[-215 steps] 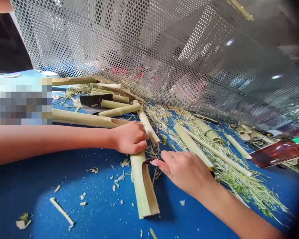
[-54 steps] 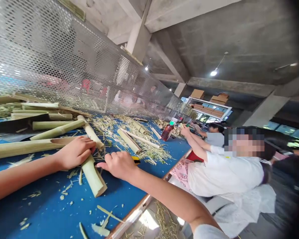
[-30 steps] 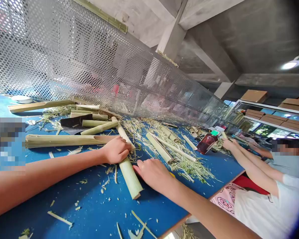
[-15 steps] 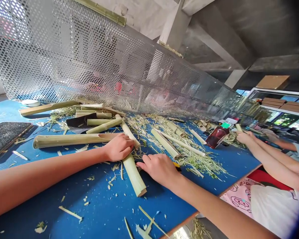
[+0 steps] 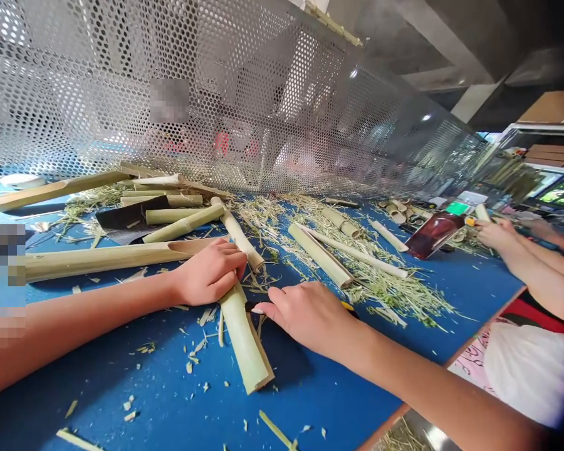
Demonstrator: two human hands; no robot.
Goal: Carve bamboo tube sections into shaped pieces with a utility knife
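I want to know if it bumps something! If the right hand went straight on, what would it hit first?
Probably the split bamboo piece under the left hand, just past the knife in the right hand. Depth is hard to judge here.

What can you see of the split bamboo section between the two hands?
The split bamboo section is a pale green, half-round length with a smooth outer skin. Its tan inner wall shows along the lower right edge, and its near end is cut off bluntly. It lies flat and slanted on the blue work surface, among scattered shavings. Its far end runs beneath the left hand, and the knife in the right hand sits at its edge.
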